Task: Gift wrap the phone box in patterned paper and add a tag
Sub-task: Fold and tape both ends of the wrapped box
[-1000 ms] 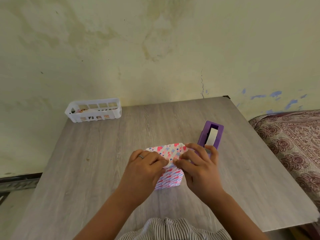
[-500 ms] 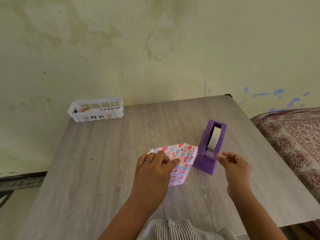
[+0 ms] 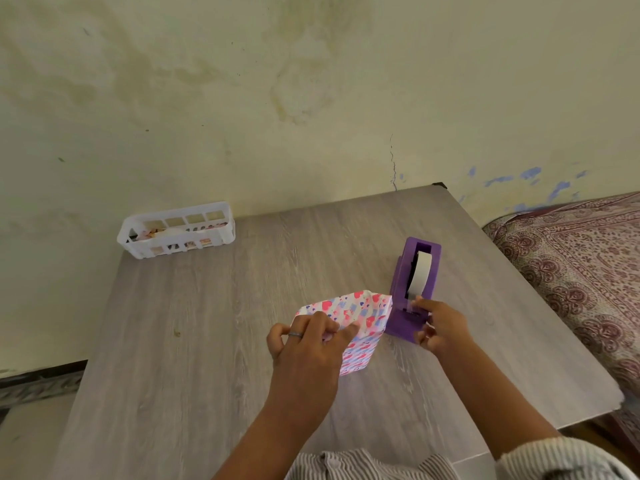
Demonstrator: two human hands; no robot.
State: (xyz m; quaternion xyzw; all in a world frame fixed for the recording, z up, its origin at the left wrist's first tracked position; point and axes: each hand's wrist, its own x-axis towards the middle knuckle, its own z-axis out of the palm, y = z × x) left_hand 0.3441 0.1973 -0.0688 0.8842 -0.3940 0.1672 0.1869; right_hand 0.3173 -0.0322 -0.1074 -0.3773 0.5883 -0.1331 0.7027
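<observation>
Table: one, grey woodgrain, set against a stained wall, with patterned cloth at the right edge.

Basket: one, white, slotted, at the far left corner, well apart from the work; contents too small to tell.

Dispenser: one, purple, with one white tape roll, just right of the box and touching or nearly touching it.

Box: one, covered in heart-patterned paper, stood near table centre, upper end flaps folded but not yet taped.

Hands: two.
- Left hand: fingers curled over the near top edge of the box, pinning the folded paper. Ring on one finger.
- Right hand: moved off the box within the last second, now at the dispenser's cutter end. Thumb and forefinger narrowed at the tape end; whether tape was actually pinched could not be told.

Meaning of the change, as judged: folding of this end finished, taping begun. Fold held by one hand only, so risk of it springing open until tape is applied.

Tag: none seen; that step not yet done.
</observation>
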